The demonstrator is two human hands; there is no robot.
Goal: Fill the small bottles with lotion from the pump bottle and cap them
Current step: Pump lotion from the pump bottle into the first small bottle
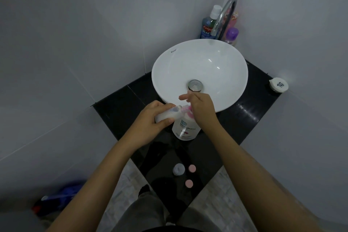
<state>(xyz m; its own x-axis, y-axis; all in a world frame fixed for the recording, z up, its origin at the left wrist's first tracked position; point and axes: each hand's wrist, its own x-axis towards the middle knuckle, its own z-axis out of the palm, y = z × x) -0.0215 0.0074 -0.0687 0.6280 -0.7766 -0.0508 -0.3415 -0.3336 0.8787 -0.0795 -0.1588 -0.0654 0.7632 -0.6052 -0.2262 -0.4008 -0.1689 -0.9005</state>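
Left hand (150,120) is gripping a small bottle (165,115) tilted at the pump bottle (185,128) by the sink (163,66); right hand (202,108) is pressing the pump, fingers partly spread. Three caps (178,169) are sitting near the counter's (116,107) front corner.

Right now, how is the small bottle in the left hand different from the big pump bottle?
The small bottle is tilted sideways in the left hand; the pump bottle stands upright on the black counter. The small bottle is plain; the pump bottle is labelled, under the right hand. Both are white.
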